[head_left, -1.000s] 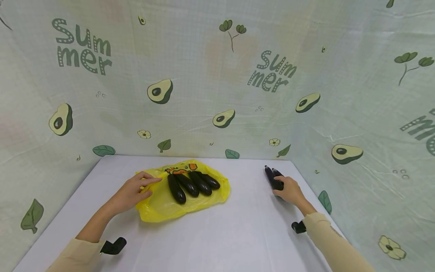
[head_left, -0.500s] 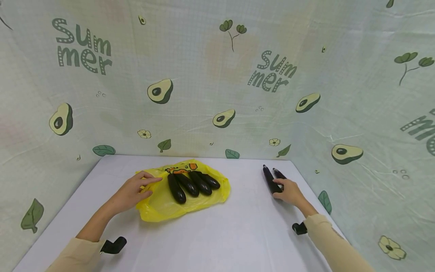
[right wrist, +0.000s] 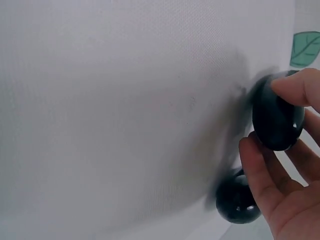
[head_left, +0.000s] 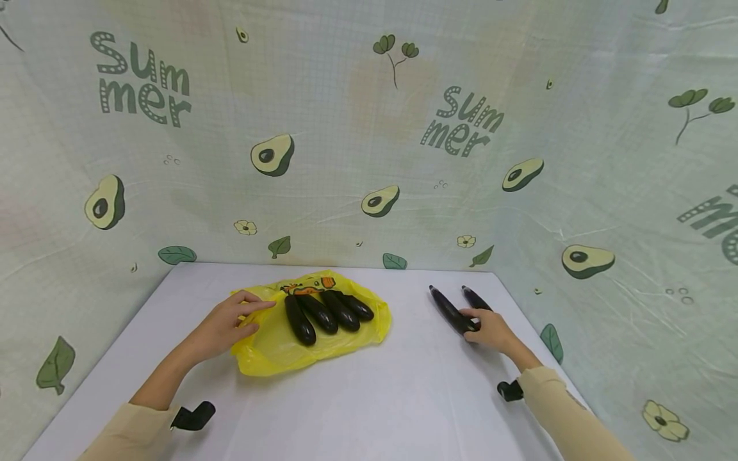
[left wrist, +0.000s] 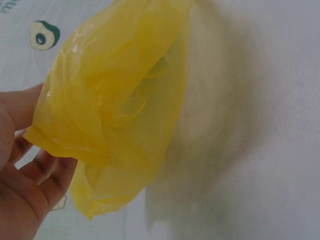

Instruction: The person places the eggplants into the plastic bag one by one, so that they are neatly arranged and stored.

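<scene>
Left hand (head_left: 225, 323) touches crinkled plastic bag (head_left: 266, 358); right hand (head_left: 490, 330) grips 1 glossy eggplant (head_left: 449, 310).

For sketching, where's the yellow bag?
In the head view, the yellow bag, with four eggplants, lies mostly left of centre on the table, the left hand at its left edge.

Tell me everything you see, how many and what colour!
Table: one, white, lower middle
Cloth: count unclear, pale, green-printed, behind and beside table
Bag: one, yellow, on table
Eggplants: four, black, on bag
Held eggplant: one, black, in right hand
Last eggplant: one, black, beyond right hand, partly hidden
Wrist devices: two, black, beside sleeves
Sleeves: two, cream, left and right
Left hand: one, at bag's left edge
Right hand: one, at table's right
</scene>
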### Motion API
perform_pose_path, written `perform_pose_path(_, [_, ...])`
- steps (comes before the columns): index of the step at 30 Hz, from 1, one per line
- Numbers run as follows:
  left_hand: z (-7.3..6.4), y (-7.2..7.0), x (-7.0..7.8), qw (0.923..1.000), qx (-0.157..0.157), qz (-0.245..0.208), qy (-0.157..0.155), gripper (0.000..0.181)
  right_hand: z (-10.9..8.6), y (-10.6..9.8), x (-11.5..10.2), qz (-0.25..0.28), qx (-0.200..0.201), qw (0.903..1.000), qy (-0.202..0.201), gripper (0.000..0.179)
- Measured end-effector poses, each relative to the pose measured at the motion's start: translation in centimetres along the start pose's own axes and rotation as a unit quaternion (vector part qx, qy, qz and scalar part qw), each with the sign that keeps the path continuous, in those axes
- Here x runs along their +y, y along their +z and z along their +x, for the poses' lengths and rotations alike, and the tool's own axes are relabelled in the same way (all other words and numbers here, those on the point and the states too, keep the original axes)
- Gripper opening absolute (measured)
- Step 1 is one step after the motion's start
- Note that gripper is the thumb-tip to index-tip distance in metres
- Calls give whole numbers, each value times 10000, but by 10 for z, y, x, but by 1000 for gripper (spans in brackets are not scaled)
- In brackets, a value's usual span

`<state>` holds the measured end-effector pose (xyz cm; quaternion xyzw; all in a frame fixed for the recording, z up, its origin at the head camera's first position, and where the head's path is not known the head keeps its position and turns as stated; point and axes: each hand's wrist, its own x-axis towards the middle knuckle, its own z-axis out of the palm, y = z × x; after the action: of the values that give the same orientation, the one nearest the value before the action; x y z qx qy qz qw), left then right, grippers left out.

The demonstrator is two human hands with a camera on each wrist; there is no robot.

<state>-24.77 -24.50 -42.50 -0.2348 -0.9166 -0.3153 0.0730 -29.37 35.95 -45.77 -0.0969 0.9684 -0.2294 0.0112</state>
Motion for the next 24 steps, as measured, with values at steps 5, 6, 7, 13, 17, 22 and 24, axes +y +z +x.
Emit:
perform_pose_path(5, [0,0,0,10000,3,-27,-44,50,0,0,-1,-77,22,10000,-57,60])
perform_pose_path(6, [0,0,0,10000,4,-33,-55,50,0,-1,-1,-82,54,9999,-67,60])
perform_pose_path(7, [1,0,0,10000,8,-32,-59,50,0,0,-1,-95,82,9999,-76,59])
perform_pose_path(13, [0,0,1,10000,-3,-47,-64,50,0,1,1,-163,301,9994,-79,54])
perform_pose_path(17, [0,0,1,10000,-9,-60,-75,50,-1,1,1,-176,392,9991,3,53])
perform_pose_path(22, [0,0,1,9999,-21,-64,-85,50,-2,2,2,-165,356,9992,123,53])
perform_pose_path(24, [0,0,1,9999,-32,-72,-83,50,-3,3,3,-160,358,9991,147,53])
